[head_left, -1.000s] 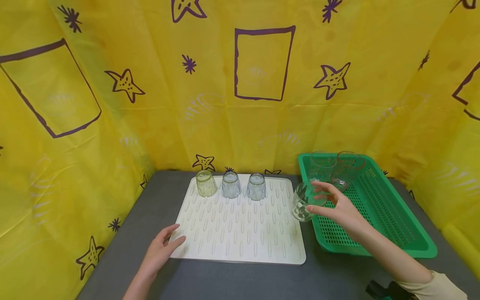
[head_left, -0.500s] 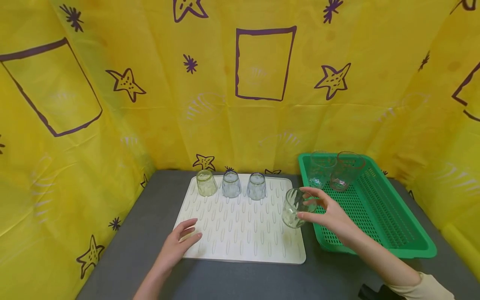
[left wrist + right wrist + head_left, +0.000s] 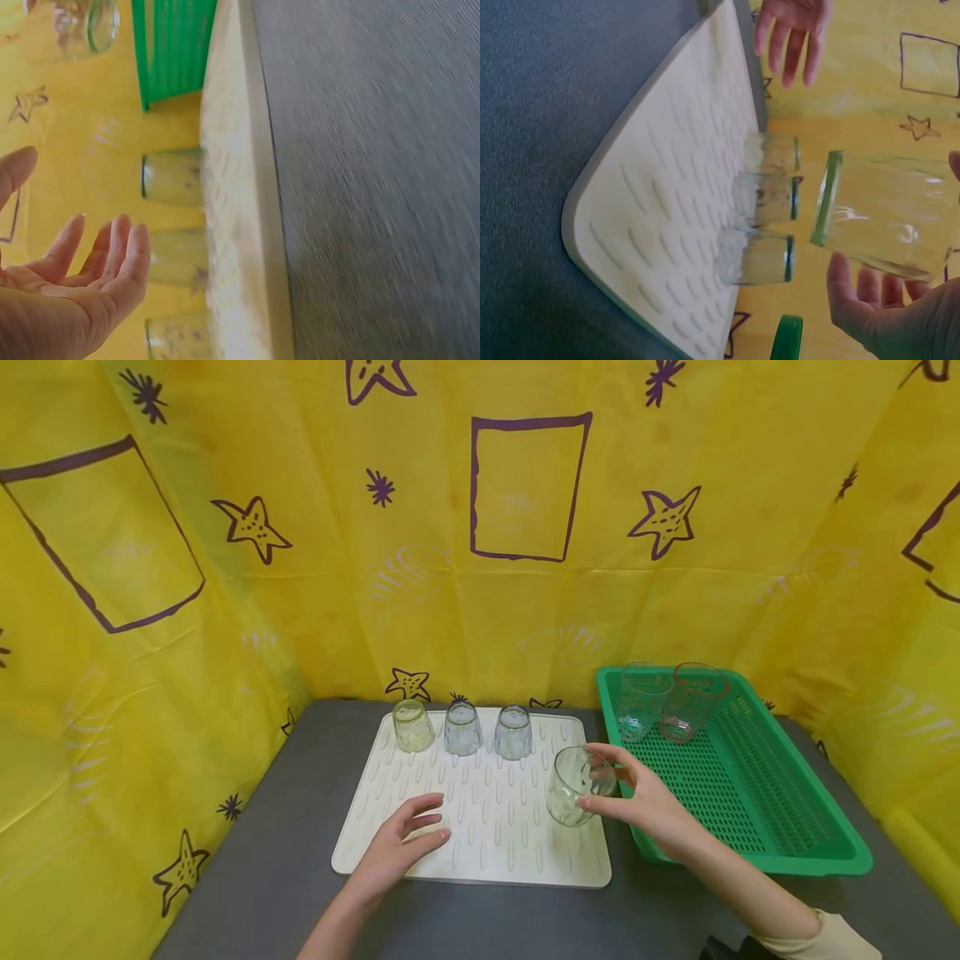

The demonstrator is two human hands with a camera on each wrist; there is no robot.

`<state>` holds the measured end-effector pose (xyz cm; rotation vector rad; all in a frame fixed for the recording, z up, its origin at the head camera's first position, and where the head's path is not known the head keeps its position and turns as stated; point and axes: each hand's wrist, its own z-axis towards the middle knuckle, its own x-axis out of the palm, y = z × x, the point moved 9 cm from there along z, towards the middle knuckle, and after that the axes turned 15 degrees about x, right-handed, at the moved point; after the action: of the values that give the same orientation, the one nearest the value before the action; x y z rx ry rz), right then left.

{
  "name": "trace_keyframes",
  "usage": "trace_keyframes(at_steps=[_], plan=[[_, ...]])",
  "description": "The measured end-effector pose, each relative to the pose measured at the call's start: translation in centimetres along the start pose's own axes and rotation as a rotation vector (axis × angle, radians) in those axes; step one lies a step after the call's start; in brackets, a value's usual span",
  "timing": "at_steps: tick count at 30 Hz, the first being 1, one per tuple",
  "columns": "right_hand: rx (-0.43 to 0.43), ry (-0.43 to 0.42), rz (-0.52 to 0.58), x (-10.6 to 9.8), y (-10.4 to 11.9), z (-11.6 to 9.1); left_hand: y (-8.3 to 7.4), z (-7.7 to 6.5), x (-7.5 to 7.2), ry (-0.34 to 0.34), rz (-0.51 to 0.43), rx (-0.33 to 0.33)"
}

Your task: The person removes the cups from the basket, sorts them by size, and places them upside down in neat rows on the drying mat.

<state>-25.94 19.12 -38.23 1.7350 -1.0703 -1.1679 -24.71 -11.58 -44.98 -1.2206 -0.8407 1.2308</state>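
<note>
My right hand (image 3: 648, 802) grips a clear, faintly green glass tumbler (image 3: 570, 789), thumb on the near side and fingers on the far side. The tumbler is raised over the right part of the white ribbed drying mat (image 3: 480, 827), mouth up; its thick green base (image 3: 826, 199) points toward the mat in the right wrist view. Over the mat's front left, my left hand (image 3: 401, 843) holds nothing, fingers loosely spread. Along the mat's back edge stand three upside-down tumblers: a yellowish one (image 3: 413, 727), a bluish one (image 3: 462, 729) and another bluish one (image 3: 513, 733).
A green plastic basket (image 3: 795, 856) sits right of the mat, its left edge close to it. Inside, toward the back left, are two taller clear glasses, one bluish (image 3: 643, 702) and one pinkish (image 3: 693, 702). A yellow patterned curtain (image 3: 525, 618) hangs behind the grey table (image 3: 255, 860).
My right hand has carried the tumbler leftward and nearer me, from the basket's edge to over the mat. My left hand has moved right, from the mat's left edge to over its front part.
</note>
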Motion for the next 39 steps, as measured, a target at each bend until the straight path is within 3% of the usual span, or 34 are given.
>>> trace_keyframes(at_steps=[8, 22, 39], plan=[[-0.026, 0.030, 0.001, 1.3, 0.0, 0.0, -1.3, 0.6, 3.3, 0.115, -0.078, 0.023], [-0.041, 0.067, 0.038, 3.1, -0.5, 0.0, -3.1, 2.0, 7.5, 0.178, -0.098, 0.124], [-0.052, 0.086, 0.008, 4.5, -0.5, -0.1, -4.3, 3.0, 10.3, 0.209, -0.034, 0.196]])
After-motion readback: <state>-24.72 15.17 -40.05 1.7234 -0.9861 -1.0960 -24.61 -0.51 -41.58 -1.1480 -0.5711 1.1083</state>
